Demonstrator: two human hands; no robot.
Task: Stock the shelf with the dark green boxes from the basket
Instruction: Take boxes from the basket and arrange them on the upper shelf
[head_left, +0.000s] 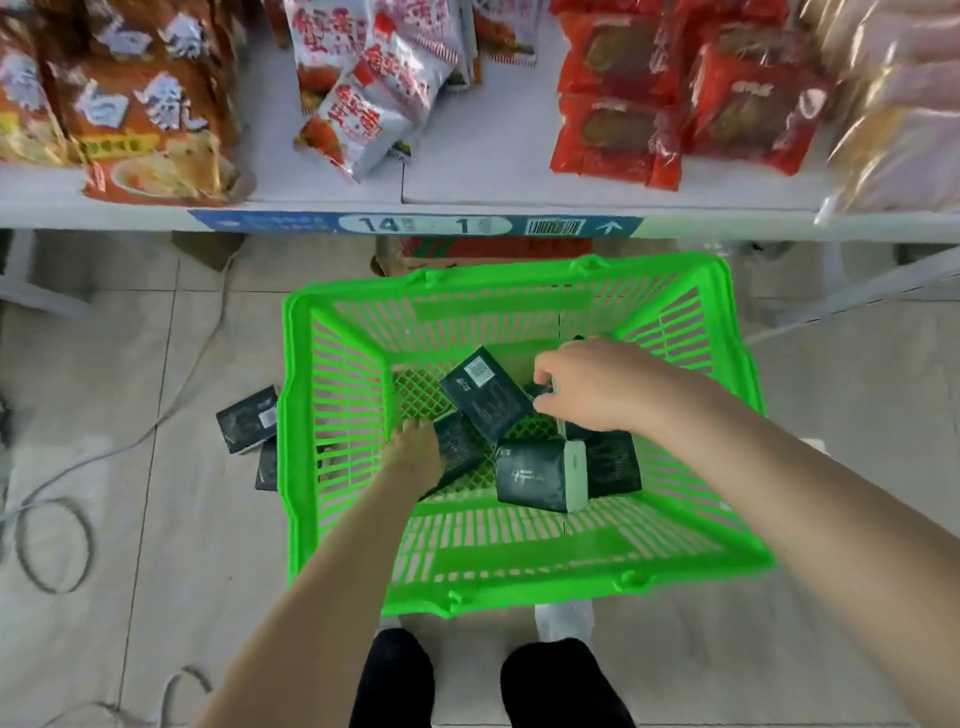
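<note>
A bright green plastic basket (332, 405) stands on the floor below the shelf (467, 171). Several dark green boxes lie inside it: one tilted with a label up (485, 397), one with a pale end (535, 475), another at the right (613, 462). My left hand (415, 449) is down in the basket, fingers closed over a dark green box (460, 449) at the left. My right hand (587, 387) is curled around the top of another box (576, 431) behind the tilted one; that box is mostly hidden.
Two dark boxes (248, 420) lie on the floor left of the basket. Orange snack bags (140, 104), white packets (363, 88) and red packs (649, 104) fill the shelf, with bare shelf between them. Cables (52, 540) curl on the floor at left.
</note>
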